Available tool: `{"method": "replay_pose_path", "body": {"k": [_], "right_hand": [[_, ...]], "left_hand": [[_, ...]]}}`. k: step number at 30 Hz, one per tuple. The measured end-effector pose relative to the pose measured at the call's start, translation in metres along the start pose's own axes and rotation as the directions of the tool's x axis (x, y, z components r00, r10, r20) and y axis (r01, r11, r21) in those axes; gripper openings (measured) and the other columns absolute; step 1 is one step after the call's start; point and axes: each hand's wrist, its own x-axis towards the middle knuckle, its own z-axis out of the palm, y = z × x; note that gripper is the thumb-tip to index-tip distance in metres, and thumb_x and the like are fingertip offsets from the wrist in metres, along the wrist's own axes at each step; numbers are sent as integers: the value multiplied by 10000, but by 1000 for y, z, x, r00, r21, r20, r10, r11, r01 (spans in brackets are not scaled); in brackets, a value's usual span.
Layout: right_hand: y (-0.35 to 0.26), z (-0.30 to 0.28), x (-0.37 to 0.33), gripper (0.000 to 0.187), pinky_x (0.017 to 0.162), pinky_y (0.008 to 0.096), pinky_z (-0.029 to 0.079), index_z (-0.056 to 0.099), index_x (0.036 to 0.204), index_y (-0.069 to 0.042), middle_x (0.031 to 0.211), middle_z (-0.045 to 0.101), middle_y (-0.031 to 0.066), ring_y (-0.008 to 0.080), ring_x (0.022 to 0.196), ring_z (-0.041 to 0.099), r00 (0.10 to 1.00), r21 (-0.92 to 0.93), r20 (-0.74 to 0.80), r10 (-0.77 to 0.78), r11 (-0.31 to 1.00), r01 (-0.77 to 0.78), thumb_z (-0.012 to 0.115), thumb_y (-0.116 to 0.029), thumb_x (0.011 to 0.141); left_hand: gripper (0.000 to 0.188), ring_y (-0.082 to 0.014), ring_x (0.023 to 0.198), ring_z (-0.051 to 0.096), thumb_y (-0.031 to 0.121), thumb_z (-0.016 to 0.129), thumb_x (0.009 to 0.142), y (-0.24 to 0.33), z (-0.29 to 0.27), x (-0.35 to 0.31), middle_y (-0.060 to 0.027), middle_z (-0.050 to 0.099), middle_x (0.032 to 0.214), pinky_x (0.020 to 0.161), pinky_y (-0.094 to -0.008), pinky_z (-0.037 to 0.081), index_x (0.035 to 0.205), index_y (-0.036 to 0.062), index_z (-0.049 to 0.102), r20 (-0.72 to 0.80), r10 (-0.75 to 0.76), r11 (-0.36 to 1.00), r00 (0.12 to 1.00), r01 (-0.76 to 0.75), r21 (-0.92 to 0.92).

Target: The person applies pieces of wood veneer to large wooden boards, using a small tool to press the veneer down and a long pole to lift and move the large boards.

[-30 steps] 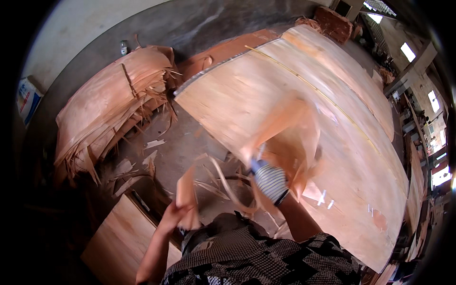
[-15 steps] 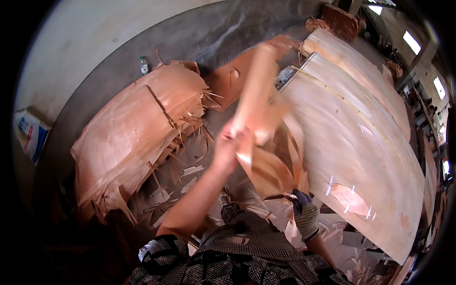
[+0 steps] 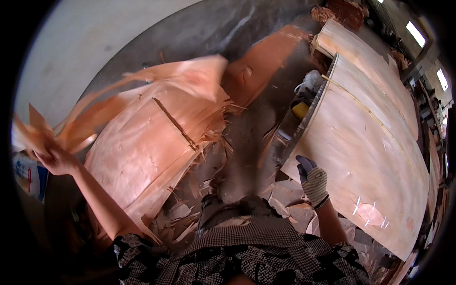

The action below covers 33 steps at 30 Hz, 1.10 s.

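My bare left hand (image 3: 56,159) is stretched far out to the left. It is closed on loose, curling strips of wood veneer (image 3: 187,73), which trail over the left veneer stack (image 3: 137,147) and blur at their far end. My right hand (image 3: 313,182) wears a striped knit glove with dark blue fingers. It hovers at the near left corner of the pale veneer stack (image 3: 365,142) on the right. Its fingers are curled together, and whatever may be between them is hidden.
A dark stick (image 3: 173,123) lies across the left stack. A reddish veneer sheet (image 3: 261,59) is spread on the floor ahead. Beside the right stack sit a plastic bag (image 3: 311,80) and something yellow (image 3: 300,110). Torn scraps (image 3: 178,211) litter the floor near my feet.
My left hand has swung from the middle to the far left, carrying the veneer strips over the left stack. My right hand has come away from the strips and risen slightly.
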Motion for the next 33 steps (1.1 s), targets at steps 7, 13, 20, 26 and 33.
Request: {"method": "replay_pose_path", "body": {"k": [7,13,20,26,33], "right_hand": [[-13,74,25,280,653,405,482,535,1086,-140,987,596,131,317,807,592,968,-98,135,210,975,-198,521,-132,807],[19,95,40,232,634,422,478,541,1068,-151,893,605,137,321,753,594,821,-249,194,537,836,-488,486,-191,846],[111,95,88,200,646,444,483,555,1027,-135,927,611,137,327,783,602,722,-288,-133,679,671,-683,476,-212,860],[191,108,102,217,642,436,496,529,1039,-131,919,622,151,308,779,625,253,-356,-119,960,196,-914,469,-260,875],[176,133,125,148,652,426,494,494,945,-84,985,541,182,307,898,572,266,-361,-194,944,184,-914,436,-146,824]], "left_hand": [[375,-198,1047,564,141,488,912,-150,102,-78,-88,533,1234,861,-308,455,1272,39,459,666,75,940,743,-276,202],[603,-298,1202,399,236,556,838,-242,106,-217,-109,323,1384,944,-429,369,1369,171,279,608,-751,365,258,-606,707],[699,-291,1330,211,163,571,760,-141,256,-369,-84,254,1437,1062,-490,165,1384,119,259,989,-140,826,39,-546,139],[529,-315,1210,373,203,580,761,88,379,-511,-163,463,1255,1009,-445,263,1253,64,444,669,391,884,-632,56,-464],[480,-360,1103,472,193,584,765,260,480,-640,-202,521,1173,947,-411,375,1208,40,478,320,757,653,-570,643,-399]]}}
